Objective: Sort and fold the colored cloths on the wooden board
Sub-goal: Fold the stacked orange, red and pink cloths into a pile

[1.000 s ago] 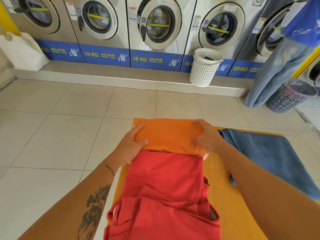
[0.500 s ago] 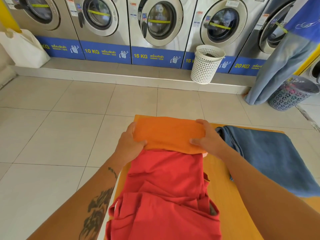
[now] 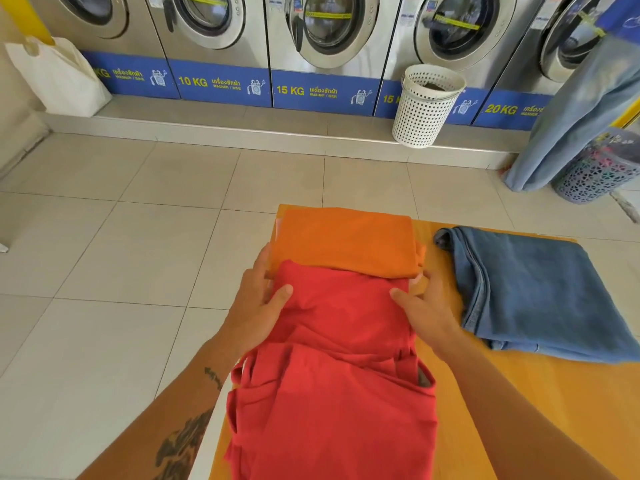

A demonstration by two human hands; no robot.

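A folded orange cloth [image 3: 346,240] lies at the far end of the yellow wooden board [image 3: 526,410]. A red cloth [image 3: 339,393] stretches from it toward me, rumpled at the near end. My left hand [image 3: 258,306] grips the red cloth's far left edge, thumb on top, fingers down the side. My right hand [image 3: 427,311] grips its far right edge the same way, fingertips touching the orange cloth's near corner. A folded blue cloth [image 3: 533,292] rests on the board's right part, apart from both hands.
The board stands over a tiled floor [image 3: 104,271]. A row of washing machines [image 3: 325,36] lines the far wall, with a white perforated basket [image 3: 426,105] on the step. A grey laundry basket [image 3: 595,171] and hanging blue fabric [image 3: 568,109] are far right, a white bag [image 3: 59,77] far left.
Both hands left the orange cloth's sides and drew back toward me onto the red cloth's far edge. The orange cloth stays folded at the board's far end.
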